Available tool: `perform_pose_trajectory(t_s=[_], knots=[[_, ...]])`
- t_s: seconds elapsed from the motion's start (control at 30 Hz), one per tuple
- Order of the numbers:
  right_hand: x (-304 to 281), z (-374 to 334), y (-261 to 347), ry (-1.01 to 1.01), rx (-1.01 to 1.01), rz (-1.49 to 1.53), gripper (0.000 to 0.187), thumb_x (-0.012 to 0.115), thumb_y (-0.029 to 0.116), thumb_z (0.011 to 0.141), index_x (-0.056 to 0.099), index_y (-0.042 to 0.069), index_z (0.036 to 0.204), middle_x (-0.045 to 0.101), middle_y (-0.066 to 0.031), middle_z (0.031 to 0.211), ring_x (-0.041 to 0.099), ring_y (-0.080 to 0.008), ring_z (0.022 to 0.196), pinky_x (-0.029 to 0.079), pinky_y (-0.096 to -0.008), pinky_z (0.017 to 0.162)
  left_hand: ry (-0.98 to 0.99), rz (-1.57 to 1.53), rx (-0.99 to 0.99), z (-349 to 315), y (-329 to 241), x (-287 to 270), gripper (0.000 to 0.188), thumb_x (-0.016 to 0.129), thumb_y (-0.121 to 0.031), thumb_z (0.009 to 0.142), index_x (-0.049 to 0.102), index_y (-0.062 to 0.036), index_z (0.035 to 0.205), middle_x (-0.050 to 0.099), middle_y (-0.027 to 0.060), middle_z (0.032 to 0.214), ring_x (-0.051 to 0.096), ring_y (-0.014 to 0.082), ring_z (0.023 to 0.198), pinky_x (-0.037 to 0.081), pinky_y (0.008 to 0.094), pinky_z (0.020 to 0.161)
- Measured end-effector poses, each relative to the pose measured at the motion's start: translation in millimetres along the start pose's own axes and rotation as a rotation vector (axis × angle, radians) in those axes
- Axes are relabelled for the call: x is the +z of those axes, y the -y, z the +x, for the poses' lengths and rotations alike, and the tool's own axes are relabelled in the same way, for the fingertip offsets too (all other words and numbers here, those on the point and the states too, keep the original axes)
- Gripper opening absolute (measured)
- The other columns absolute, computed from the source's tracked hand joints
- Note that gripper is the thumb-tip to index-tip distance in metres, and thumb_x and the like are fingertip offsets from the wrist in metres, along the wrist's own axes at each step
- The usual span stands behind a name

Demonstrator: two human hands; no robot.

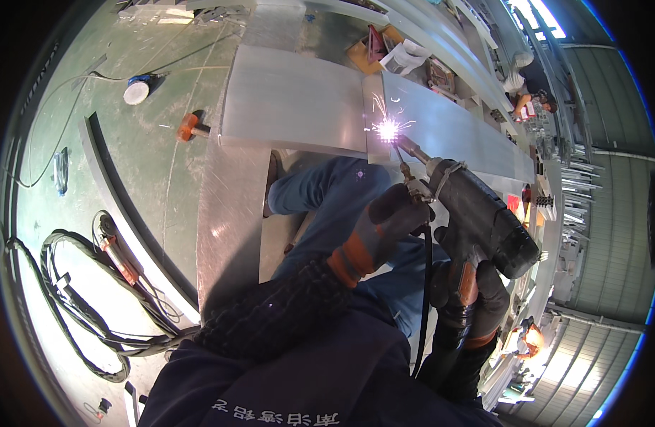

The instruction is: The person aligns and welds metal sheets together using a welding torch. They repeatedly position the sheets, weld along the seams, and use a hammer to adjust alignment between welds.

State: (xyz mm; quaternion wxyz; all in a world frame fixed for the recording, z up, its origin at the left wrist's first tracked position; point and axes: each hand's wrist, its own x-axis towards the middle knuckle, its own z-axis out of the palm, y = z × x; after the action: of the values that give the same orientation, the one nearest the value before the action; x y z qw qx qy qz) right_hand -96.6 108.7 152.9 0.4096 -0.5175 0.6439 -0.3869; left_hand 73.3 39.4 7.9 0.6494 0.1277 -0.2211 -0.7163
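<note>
My right hand point(489, 299), in a dark glove, is wrapped round the handle of a black welding gun point(480, 213) with an orange patch on the grip. My left hand point(391, 220), in a grey and orange glove, closes on the metal fitting point(418, 189) beside the gun's nozzle, where a black hose runs down. A bright arc with flying sparks point(388, 129) burns at the nozzle tip. It sits on the seam between a wide silver metal panel point(295, 99) and a second metal piece point(448, 121). Glare hides the exact contact point.
An orange hammer point(188, 127) touches the metal beam point(231, 213) at left. On the green floor lie a long metal strip point(128, 203), a black cable coil point(61, 285), a red power tool point(118, 257) and a blue-white disc tool point(137, 90). Other people point(530, 341) are at right.
</note>
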Motion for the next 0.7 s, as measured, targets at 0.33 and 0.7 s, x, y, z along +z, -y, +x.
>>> perform_pose_trajectory(t_s=[0.33, 0.7], knots=[[11.3, -6.5, 25.2, 0.177, 0.177, 0.328, 0.063, 0.061, 0.028, 0.103, 0.041, -0.004, 0.154, 0.053, -0.0184, 0.151, 0.059, -0.0258, 0.128, 0.047, -0.0378, 0.111, 0.03, -0.042, -0.028, -4.6, 3.6, -1.9, 0.028, 0.066, -0.022, 0.101, 0.063, -0.0016, 0.119, 0.069, 0.0052, 0.105, 0.067, 0.012, 0.097, 0.055, 0.0294, 0.087], [-11.1, -14.6, 7.5, 0.164, 0.129, 0.307, 0.054, 0.061, 0.021, 0.103, 0.049, -0.007, 0.148, 0.059, -0.0197, 0.144, 0.063, -0.0265, 0.125, 0.051, -0.0389, 0.108, -0.021, 0.004, -0.045, -9.0, -0.3, 7.3, 0.018, 0.067, -0.017, 0.097, 0.065, -0.0012, 0.104, 0.067, 0.0042, 0.092, 0.064, 0.0122, 0.086, 0.052, 0.0296, 0.078]])
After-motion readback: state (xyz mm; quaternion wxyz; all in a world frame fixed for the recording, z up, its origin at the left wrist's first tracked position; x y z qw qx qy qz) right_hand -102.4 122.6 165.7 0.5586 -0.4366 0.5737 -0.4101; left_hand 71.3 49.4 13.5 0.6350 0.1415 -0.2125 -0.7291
